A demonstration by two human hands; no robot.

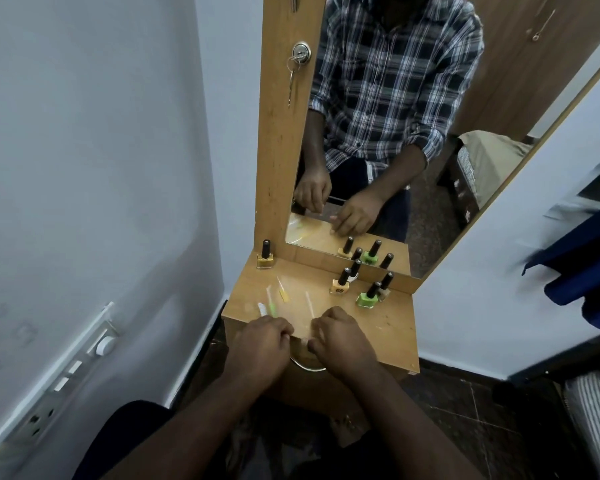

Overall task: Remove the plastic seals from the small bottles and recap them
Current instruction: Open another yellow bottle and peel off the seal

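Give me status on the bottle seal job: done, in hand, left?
Done, apparently: five capped nail polish bottles stand on the shelf, one yellow bottle apart at the left, four clustered around the green bottle; peeled seal strips lie loose. In hand: left hand and right hand are curled together at the shelf's front edge; what they hold is hidden. Left: cannot tell.

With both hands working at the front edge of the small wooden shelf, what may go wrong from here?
1. Both the left hand and the right hand work at the front edge of the small wooden shelf, so whatever they handle may fall to the floor.
2. The loose clear plastic seal strips lie close to the hands and may be swept off.
3. The capped green glass bottle stands near the right hand; a wide move may tip it.
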